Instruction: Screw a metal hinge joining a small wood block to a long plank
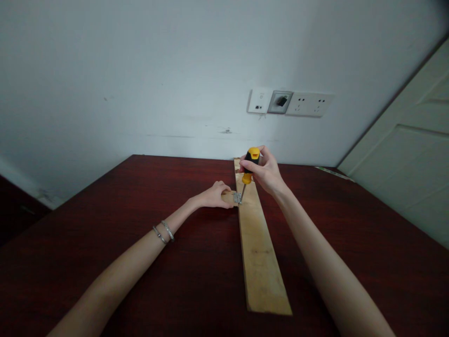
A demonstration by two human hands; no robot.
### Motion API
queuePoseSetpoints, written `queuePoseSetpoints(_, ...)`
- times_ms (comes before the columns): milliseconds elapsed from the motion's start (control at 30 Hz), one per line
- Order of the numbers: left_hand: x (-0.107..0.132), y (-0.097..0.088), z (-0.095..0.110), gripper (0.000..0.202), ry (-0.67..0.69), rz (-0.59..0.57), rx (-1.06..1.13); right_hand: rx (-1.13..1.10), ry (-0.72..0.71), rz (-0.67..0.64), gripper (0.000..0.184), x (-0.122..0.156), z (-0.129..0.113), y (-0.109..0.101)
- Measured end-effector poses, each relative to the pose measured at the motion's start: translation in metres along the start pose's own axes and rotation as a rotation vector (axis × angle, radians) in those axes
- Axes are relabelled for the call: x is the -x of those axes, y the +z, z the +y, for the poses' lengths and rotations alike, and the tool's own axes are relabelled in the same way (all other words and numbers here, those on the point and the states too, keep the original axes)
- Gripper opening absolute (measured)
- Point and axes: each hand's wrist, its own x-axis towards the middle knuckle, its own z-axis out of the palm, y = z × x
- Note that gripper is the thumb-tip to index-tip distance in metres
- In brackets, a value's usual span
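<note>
From the head view: clasped in the right hand [267,173], a screwdriver [251,164], yellow and black at the grip, with a slim grey shaft slanting down and slightly left, below the fingers. At its tip, below and left of the right hand, a small silvery metal hinge [236,197]; exact contact too small to tell. Grasped between left thumb and fingers, a short piece of pale wood [228,198], just right of the left hand [212,194] and reaching the edge of a long board [261,252]. Pale and knotted along its length, rough toward the far end, running between both hands. Beneath both hands, a dark red tabletop [175,290]; behind the left hand, two silvery bracelets [168,230].
</note>
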Motion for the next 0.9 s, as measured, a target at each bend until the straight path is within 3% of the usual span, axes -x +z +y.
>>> queuePoseSetpoints(200, 0.000, -0.001, 0.000, 0.060, -0.005, -0.010, 0.010, 0.010, -0.066, 0.146, 0.034, 0.001, 0.008, 0.008)
queuePoseSetpoints(267, 0.000, 0.000, -0.001, 0.060, 0.002, -0.010, 0.010, -0.031, -0.036, 0.079, 0.026, 0.001, 0.004, 0.009)
queuePoseSetpoints(367, -0.001, 0.000, -0.003, 0.062, 0.013, -0.010, 0.004, -0.131, 0.048, -0.074, 0.034, 0.001, -0.004, 0.008)
queuePoseSetpoints(567, 0.000, -0.003, 0.001, 0.065, 0.026, -0.021, -0.001, -0.132, 0.129, -0.171, 0.030, 0.001, -0.010, -0.004)
queuePoseSetpoints(667, 0.000, -0.002, 0.000, 0.065, 0.029, -0.015, -0.001, -0.070, 0.080, -0.156, 0.023, 0.001, -0.010, -0.011)
queuePoseSetpoints(900, 0.000, -0.001, -0.002, 0.063, 0.030, -0.007, -0.009, -0.045, 0.039, -0.089, 0.034, 0.003, -0.007, -0.010)
